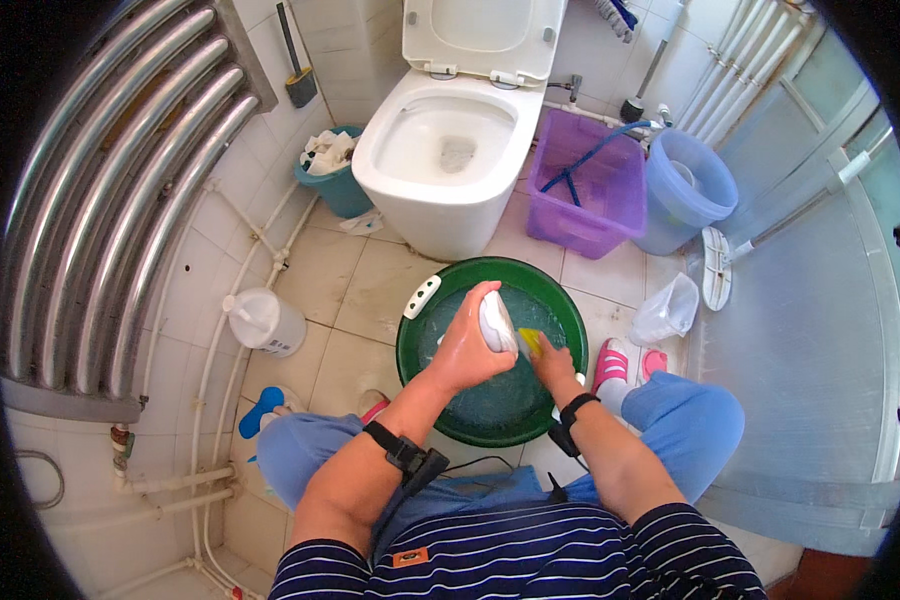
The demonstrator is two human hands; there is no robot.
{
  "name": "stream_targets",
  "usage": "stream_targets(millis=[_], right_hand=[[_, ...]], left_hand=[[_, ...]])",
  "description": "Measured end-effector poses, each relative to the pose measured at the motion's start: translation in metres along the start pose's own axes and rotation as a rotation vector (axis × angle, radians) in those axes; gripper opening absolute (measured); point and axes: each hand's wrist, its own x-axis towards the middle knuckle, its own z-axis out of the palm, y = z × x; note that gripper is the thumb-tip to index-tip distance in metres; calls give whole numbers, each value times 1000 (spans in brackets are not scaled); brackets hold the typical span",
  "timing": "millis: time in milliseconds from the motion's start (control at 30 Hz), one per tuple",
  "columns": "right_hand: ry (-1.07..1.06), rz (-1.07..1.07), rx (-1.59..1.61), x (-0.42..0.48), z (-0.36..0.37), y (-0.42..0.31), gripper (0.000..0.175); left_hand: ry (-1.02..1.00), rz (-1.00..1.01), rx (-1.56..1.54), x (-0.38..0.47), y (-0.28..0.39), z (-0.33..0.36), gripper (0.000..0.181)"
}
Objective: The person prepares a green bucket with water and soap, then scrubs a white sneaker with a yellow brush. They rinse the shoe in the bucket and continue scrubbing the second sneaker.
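My left hand (461, 345) grips a white item (498, 322) that looks like a shoe, tilted on edge above a green basin (574, 319). Its far side is turned away from me. Close by on the right, my right hand (553, 363) is closed around a small yellow scrubbing tool (529, 340). My fingers hide much of that tool, so I cannot tell whether it touches the white item. Cloudy water (472, 416) with a little foam stands in the basin, which has white handles (422, 297).
Beyond the basin stands a toilet (450, 217) with its lid up. A purple tub (589, 225), a blue bucket (675, 202) and a clear plastic jug (666, 307) stand to the right. A white plastic jug (270, 326) and a waste bin (341, 187) are left, near a radiator (131, 202).
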Motion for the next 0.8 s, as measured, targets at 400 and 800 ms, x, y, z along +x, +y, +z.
stream_targets(millis=[400, 800], right_hand=[[-249, -118, -347, 6, 31, 8, 52], [-575, -560, 880, 26, -62, -47, 100]], left_hand=[[136, -70, 57, 8, -14, -17, 88], [316, 46, -295, 12, -10, -34, 95]])
